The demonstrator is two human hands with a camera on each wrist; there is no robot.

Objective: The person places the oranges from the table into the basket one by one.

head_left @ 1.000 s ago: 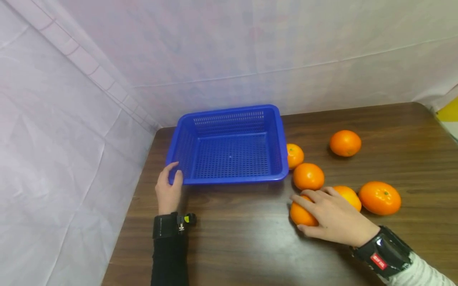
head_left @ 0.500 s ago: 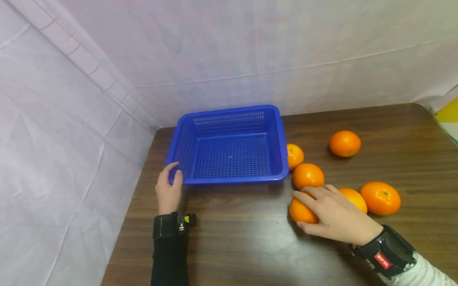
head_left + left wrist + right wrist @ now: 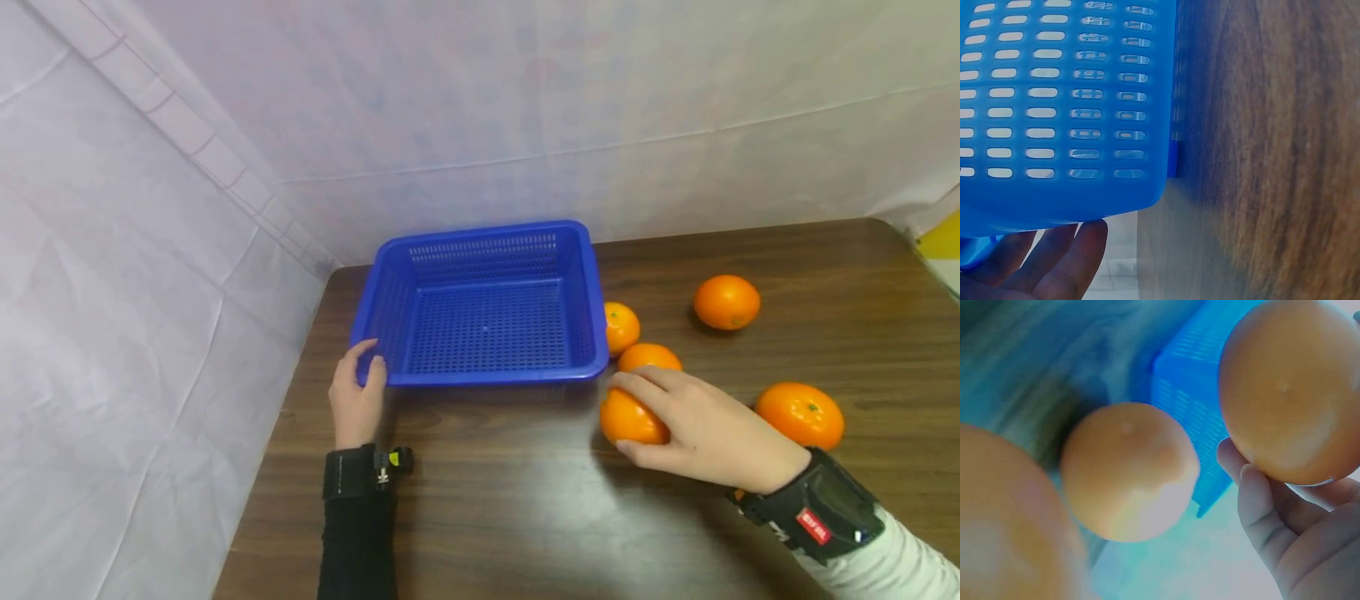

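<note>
My left hand grips the near left corner of a blue perforated plastic basket, thumb and fingers at its rim. In the left wrist view, fingers curl by the basket's slotted wall. Right of the basket, my right hand holds an orange, fingers over its top and thumb on the near side. The right wrist view shows this held orange above the fingers, with another orange close by. Just behind the held fruit lies an orange, partly covered by the hand.
One orange lies against the basket's right side. Farther right are an orange towards the back and a larger one beside my right wrist. The brown wooden table meets white sheeting at the back and left.
My right hand has moved slightly towards the basket with the orange, which has come up from its earlier spot. The hand now hides the orange beneath it. My left hand keeps its hold.
</note>
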